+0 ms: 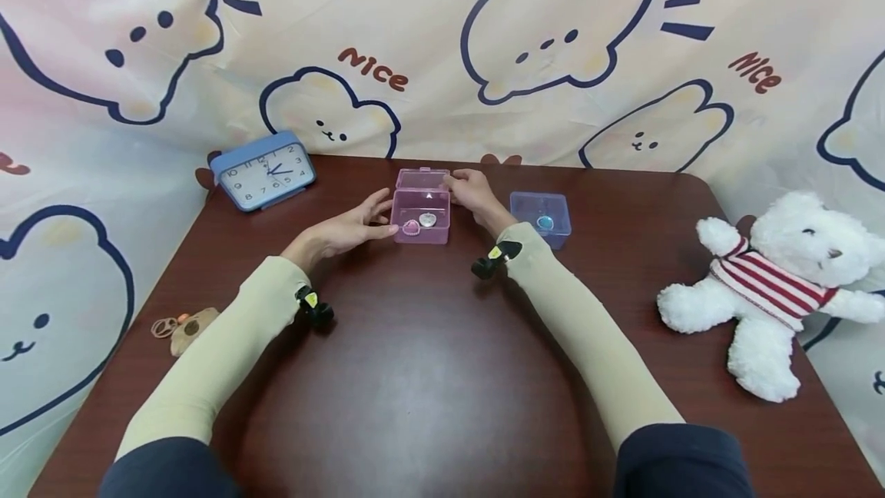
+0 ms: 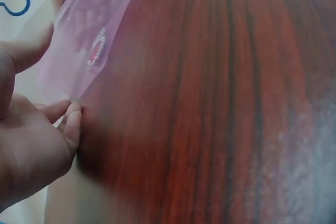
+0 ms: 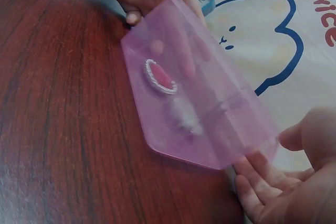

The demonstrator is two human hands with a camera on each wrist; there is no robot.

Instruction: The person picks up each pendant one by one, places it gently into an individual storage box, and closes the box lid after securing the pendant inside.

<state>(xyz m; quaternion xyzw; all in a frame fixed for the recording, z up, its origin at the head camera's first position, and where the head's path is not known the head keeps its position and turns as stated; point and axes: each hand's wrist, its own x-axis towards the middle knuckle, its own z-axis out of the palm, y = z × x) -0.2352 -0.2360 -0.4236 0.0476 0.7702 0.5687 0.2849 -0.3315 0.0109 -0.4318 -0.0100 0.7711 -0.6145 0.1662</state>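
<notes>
A see-through pink box [image 1: 420, 236] stands at the far middle of the table with its lid [image 1: 423, 179] raised. Inside lie a pink piece with a beaded rim [image 1: 411, 227] and a whitish round piece [image 1: 428, 219]. My right hand [image 1: 473, 194] pinches the lid's right edge between thumb and fingers, which the right wrist view [image 3: 294, 174] shows closely. At the box's left side is my left hand [image 1: 349, 227], its thumb by the front corner and its fingers loosely bent; in the left wrist view, part of the box [image 2: 79, 40] lies behind the thumb.
Just right of my right hand sits a see-through blue box [image 1: 553, 210] holding a blue round piece [image 1: 545, 223]. A blue clock [image 1: 266, 171] stands back left, a small tan pouch [image 1: 193, 329] lies near the left forearm, and a white teddy bear [image 1: 770, 283] lies at right.
</notes>
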